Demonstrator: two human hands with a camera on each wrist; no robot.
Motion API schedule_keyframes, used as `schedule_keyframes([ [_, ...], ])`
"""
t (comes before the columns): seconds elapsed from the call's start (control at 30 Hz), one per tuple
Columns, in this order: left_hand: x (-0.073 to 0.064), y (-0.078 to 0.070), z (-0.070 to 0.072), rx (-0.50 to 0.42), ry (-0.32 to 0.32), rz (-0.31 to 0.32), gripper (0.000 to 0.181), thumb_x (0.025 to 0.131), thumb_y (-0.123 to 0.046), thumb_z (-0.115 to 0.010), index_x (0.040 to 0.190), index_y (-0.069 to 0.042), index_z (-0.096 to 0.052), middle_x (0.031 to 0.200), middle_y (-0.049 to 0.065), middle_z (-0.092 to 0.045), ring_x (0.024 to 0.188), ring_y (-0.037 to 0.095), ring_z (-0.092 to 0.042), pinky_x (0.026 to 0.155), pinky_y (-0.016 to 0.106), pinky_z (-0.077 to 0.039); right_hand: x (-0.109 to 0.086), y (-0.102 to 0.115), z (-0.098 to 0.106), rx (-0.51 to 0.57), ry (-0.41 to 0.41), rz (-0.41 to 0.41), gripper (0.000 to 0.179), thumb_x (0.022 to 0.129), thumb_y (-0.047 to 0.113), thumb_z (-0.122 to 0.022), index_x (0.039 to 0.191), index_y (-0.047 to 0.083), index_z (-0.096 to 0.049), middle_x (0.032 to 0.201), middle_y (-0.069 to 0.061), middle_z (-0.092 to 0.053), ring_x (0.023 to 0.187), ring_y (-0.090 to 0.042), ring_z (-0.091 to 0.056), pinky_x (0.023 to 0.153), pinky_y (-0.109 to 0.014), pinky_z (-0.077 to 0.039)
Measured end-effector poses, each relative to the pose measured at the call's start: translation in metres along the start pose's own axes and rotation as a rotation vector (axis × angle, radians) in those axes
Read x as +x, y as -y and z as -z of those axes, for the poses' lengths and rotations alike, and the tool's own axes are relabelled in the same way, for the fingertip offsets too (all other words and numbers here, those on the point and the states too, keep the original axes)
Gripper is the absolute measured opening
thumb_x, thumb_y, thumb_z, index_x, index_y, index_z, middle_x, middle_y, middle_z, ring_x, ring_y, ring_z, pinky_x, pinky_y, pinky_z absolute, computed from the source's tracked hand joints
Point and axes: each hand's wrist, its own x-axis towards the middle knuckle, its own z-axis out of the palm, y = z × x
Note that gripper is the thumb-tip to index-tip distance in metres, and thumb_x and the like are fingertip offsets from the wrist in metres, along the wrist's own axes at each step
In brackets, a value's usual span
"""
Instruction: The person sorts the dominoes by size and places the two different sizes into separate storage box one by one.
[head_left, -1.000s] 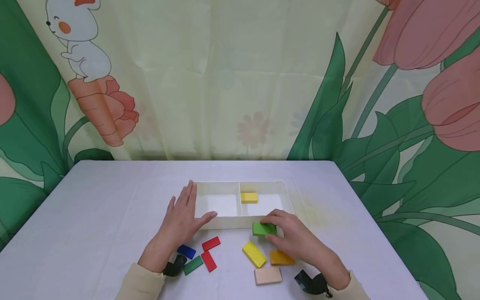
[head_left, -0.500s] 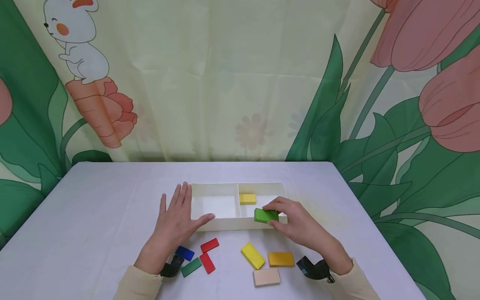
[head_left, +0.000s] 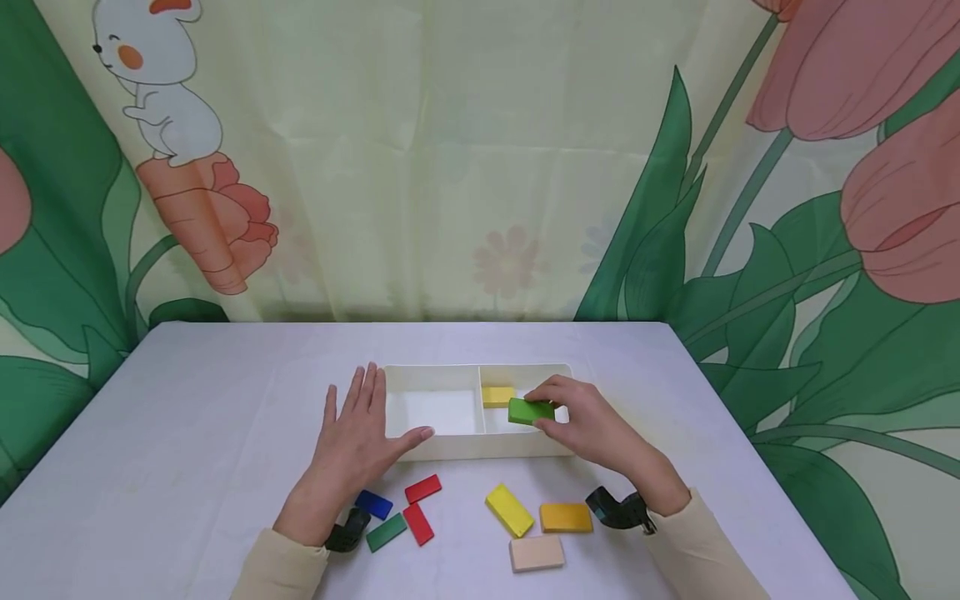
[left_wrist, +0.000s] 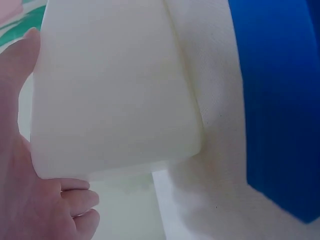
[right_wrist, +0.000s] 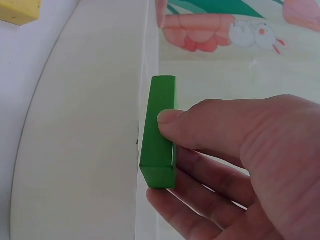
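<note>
In the head view, my right hand [head_left: 588, 421] pinches a light green block [head_left: 530, 411] between thumb and fingers, over the right compartment of a white divided box [head_left: 450, 447]. The right wrist view shows the thumb pressed to the long side of this green block [right_wrist: 161, 125], right beside the box wall [right_wrist: 85, 125]. A pale yellow block [head_left: 498, 397] lies inside that right compartment, against the divider. My left hand [head_left: 356, 442] is spread at the box's left end, thumb along the front rim and fingers straight. The left wrist view shows it against the box corner [left_wrist: 115, 90].
Before the box on the left lie two red blocks [head_left: 423, 489], a dark green block [head_left: 386, 532] and a blue block [head_left: 373, 504]. On the right are a yellow block [head_left: 510, 510], an orange block [head_left: 566, 517] and a beige block [head_left: 537, 553].
My right hand has lifted the light green block from in front of the box up and over its front rim. The left hand stays at the left end, fingers slightly more spread.
</note>
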Motion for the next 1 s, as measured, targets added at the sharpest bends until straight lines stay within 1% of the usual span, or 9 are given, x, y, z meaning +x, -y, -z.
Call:
schedule_keyframes([
  [0.13,0.0,0.0,0.0,0.004,-0.002,0.002,0.119,0.081,-0.079,-0.054,0.156,0.004,-0.014,0.165,0.021,-0.013,0.154,0.039,-0.009,0.121,0.065,-0.002,0.008,-0.002,-0.002,-0.016,0.009,-0.011,0.03,0.084,0.003,-0.076,0.113,0.006,-0.072,0.106,-0.002,-0.069,0.095,-0.016,-0.063,0.085,-0.042,-0.059],
  [0.37,0.001,0.0,0.0,-0.012,0.003,0.005,0.118,0.082,-0.076,-0.057,0.156,0.004,-0.014,0.165,0.022,-0.013,0.154,0.039,-0.009,0.121,0.064,-0.003,0.018,-0.007,-0.009,-0.009,0.073,-0.061,0.029,0.084,0.003,-0.075,0.113,0.003,-0.072,0.106,-0.006,-0.069,0.094,-0.018,-0.063,0.085,-0.043,-0.059],
  [0.5,0.001,0.0,0.0,-0.009,0.005,0.01,0.118,0.081,-0.077,-0.056,0.156,0.004,-0.013,0.165,0.021,-0.012,0.154,0.038,-0.009,0.122,0.064,-0.003,0.024,-0.008,-0.012,-0.001,0.095,-0.064,0.028,0.085,0.003,-0.075,0.113,0.002,-0.072,0.105,-0.007,-0.07,0.093,-0.019,-0.064,0.085,-0.043,-0.058],
  [0.67,0.002,0.0,0.001,-0.022,0.006,0.015,0.118,0.081,-0.077,-0.056,0.156,0.004,-0.013,0.165,0.021,-0.012,0.154,0.038,-0.009,0.122,0.063,-0.003,0.03,-0.01,-0.015,-0.019,0.106,-0.051,0.028,0.084,0.003,-0.075,0.112,0.002,-0.072,0.104,-0.007,-0.07,0.093,-0.02,-0.065,0.085,-0.044,-0.058],
  [0.73,0.002,0.0,0.001,-0.028,0.005,0.015,0.118,0.082,-0.077,-0.056,0.156,0.004,-0.013,0.165,0.021,-0.012,0.154,0.038,-0.009,0.122,0.063,-0.003,0.033,-0.011,-0.016,-0.026,0.111,-0.057,0.028,0.084,0.003,-0.075,0.112,0.002,-0.072,0.104,-0.007,-0.071,0.094,-0.019,-0.065,0.085,-0.043,-0.058],
  [0.87,0.002,-0.001,0.001,-0.033,0.003,0.017,0.118,0.081,-0.076,-0.057,0.156,0.004,-0.014,0.165,0.021,-0.013,0.154,0.038,-0.01,0.122,0.063,-0.004,0.038,-0.012,-0.019,-0.02,0.134,-0.106,0.028,0.084,0.003,-0.075,0.112,0.003,-0.073,0.106,-0.006,-0.07,0.095,-0.018,-0.064,0.085,-0.038,-0.058],
  [1.0,0.002,-0.001,0.001,-0.036,0.001,0.018,0.118,0.081,-0.076,-0.058,0.156,0.004,-0.014,0.165,0.021,-0.013,0.154,0.039,-0.01,0.122,0.063,-0.005,0.043,-0.013,-0.023,-0.021,0.153,-0.128,0.028,0.084,0.004,-0.075,0.112,0.004,-0.073,0.106,-0.005,-0.07,0.094,-0.016,-0.063,0.084,-0.034,-0.058],
])
